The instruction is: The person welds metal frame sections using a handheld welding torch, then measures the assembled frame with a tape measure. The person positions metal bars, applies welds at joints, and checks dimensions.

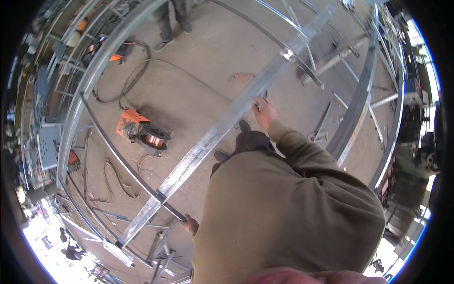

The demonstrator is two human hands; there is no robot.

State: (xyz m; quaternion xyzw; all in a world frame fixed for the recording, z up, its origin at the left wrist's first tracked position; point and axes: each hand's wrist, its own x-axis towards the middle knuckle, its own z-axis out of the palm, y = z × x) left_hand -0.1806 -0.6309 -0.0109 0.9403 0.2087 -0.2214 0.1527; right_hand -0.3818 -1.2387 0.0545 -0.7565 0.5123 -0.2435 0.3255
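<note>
Two hands on one long metal bar (222, 128): right hand (264, 111) mid-length, left hand (191, 224) lower.

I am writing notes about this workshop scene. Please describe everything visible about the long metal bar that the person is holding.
The long metal bar looks like a pale, dull grey, flat-sided steel length. It runs diagonally from lower left to upper right, above the concrete floor. The right hand touches it near the middle; the left hand is near its lower part, its grip partly hidden. A thin dark rod crosses it low down.

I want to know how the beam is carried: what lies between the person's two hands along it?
In the head view, only the long steel beam runs from the right hand to the left hand; the person's own olive sleeve and torso sit beside that stretch.
</note>
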